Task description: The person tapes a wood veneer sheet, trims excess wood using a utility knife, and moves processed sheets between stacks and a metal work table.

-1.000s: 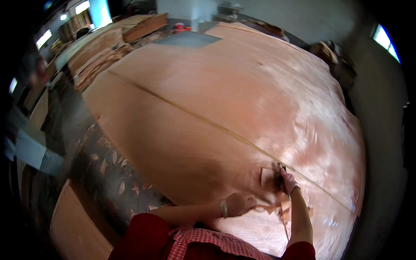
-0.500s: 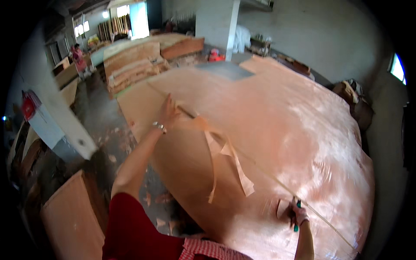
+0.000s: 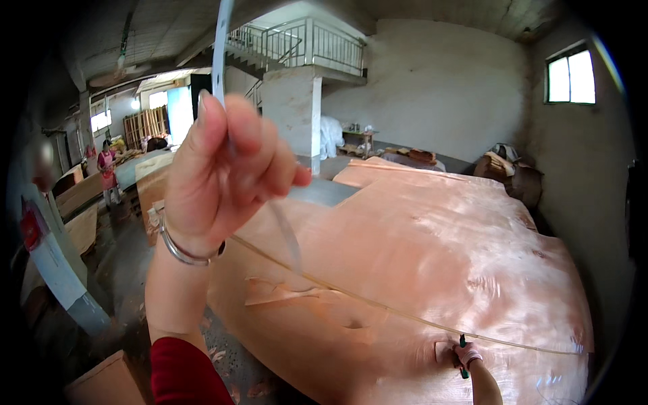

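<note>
My left hand [image 3: 219, 172] is raised high in front of the camera, its fingers closed on a thin pale strip of veneer [image 3: 221, 47] that runs up past the hand and trails down toward the sheet. A silver bracelet circles that wrist. My right hand [image 3: 466, 354] rests low on a large reddish veneer sheet [image 3: 432, 250], gripping a small green-handled tool [image 3: 462, 343] next to a long seam line. A torn piece of veneer [image 3: 283, 293] lies beside the seam.
Stacks of veneer sheets [image 3: 84, 196] stand at the left, where another person in a pink top [image 3: 106, 172] works. A white pillar [image 3: 297, 118] and a railed staircase rise behind. More piles lie by the far wall under a window [image 3: 570, 74].
My left hand has swung up from the sheet to face height, pulling the strip with it. The view has tilted upward. My right hand stays at the seam with the tool.
</note>
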The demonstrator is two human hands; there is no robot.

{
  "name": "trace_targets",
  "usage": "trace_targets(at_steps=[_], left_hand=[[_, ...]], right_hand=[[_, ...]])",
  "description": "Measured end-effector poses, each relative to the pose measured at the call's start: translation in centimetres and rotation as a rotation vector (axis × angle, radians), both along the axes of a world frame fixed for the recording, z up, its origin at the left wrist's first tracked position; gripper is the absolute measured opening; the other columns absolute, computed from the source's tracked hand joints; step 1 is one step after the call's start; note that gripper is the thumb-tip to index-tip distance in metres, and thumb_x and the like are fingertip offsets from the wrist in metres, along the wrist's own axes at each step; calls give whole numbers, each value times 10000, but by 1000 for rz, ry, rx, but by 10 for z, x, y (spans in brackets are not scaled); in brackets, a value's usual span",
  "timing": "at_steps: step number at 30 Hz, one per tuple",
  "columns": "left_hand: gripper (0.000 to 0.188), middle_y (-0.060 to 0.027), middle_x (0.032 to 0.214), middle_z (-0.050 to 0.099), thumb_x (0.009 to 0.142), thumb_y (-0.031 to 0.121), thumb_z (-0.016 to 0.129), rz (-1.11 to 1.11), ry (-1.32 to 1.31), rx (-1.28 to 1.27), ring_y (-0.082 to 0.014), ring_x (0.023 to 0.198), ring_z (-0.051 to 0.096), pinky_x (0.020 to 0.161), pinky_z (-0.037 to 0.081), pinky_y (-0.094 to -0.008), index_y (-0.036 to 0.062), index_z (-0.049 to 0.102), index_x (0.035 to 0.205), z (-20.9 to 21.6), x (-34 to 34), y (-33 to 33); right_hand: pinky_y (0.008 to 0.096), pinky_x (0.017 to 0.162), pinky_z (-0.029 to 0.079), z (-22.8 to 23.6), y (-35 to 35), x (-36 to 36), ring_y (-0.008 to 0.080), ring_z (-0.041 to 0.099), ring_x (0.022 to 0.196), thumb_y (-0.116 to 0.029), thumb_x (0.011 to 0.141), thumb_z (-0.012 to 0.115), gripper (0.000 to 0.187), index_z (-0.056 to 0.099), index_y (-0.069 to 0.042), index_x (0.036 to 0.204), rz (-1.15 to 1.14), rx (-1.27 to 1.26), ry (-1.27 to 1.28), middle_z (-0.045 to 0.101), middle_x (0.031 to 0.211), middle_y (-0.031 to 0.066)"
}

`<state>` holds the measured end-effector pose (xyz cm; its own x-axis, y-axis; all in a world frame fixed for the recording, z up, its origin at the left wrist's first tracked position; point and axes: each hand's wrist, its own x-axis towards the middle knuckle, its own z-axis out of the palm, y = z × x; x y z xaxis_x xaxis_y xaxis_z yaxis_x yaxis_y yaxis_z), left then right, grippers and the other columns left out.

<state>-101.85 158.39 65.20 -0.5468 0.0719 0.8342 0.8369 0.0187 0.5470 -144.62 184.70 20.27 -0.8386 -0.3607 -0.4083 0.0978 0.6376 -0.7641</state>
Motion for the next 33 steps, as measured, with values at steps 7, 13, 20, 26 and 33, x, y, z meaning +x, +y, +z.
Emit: trace_targets(at_steps=[7,13,20,26,33], left_hand=[[306,-81,657,585,922,186,396,768,-233,-141,-130,583,570,575,469,-242,-19,568,775,-86,16,-15],[298,-72,696,598,925,148,386,507,-574,141,-131,684,592,672,475,-265,-32,586,798,-214,-10,-25],[383,-138,1061,542,837,217,567,301,-947,-125,-207,1028,496,891,374,-295,-48,487,1101,-310,-2,10],[579,-191,1370,257,829,134,505,329,-650,-10,-246,1305,186,1042,173,-353,-59,244,1307,-272,4,4],[515,-111,1116,558,877,274,475,470,-592,696,-245,1144,455,982,312,-363,8,312,1288,-281,-41,-13]], right_hand=[[319,363,403,49,14,23,169,490,388,-223,742,613,247,544,3,667,37,10,119,500,496,59],[254,476,411,195,-70,176,77,481,534,-199,781,632,210,621,0,846,417,-468,179,535,582,14],[279,539,458,202,-140,291,124,582,608,-234,761,667,300,594,-13,951,877,-803,695,603,689,75],[241,555,428,148,-140,305,87,504,601,-211,784,651,216,601,-9,842,746,-1018,-1,565,655,54],[381,609,481,177,-136,299,335,574,686,-118,674,596,216,572,-46,876,741,-1109,661,591,717,154]])
